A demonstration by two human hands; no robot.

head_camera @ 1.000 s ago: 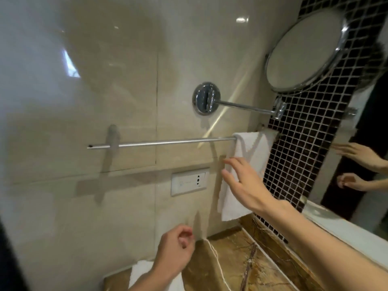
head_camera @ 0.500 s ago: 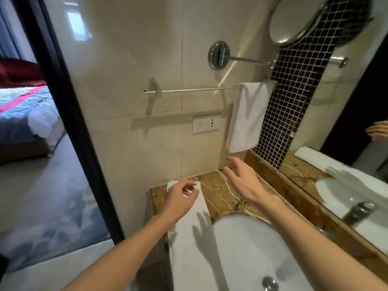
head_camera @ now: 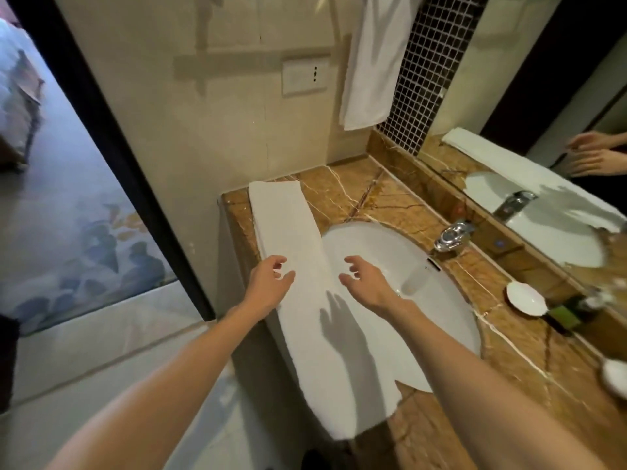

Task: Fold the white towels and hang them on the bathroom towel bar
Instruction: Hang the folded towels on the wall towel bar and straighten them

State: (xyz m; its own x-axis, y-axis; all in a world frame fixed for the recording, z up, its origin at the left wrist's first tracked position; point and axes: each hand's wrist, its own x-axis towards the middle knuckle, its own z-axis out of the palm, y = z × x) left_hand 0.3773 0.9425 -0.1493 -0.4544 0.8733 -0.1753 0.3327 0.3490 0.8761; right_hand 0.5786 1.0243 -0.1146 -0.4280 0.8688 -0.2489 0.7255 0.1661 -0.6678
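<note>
A long white towel, folded into a narrow strip, lies along the left edge of the marble counter and over the sink's rim. My left hand hovers over its left edge, fingers curled and apart, holding nothing. Over the strip's right edge and the basin, my right hand is spread with nothing in it. A second white towel hangs folded on the wall at the top. The towel bar itself is out of frame.
The white sink basin fills the counter's middle, with a chrome tap behind it. A small white dish and a green item sit at the right. A mirror runs along the right. An open doorway lies to the left.
My view has tilted down from the towel bar to the counter. Both hands came down from the hanging towel and now hover over the strip lying on the counter.
</note>
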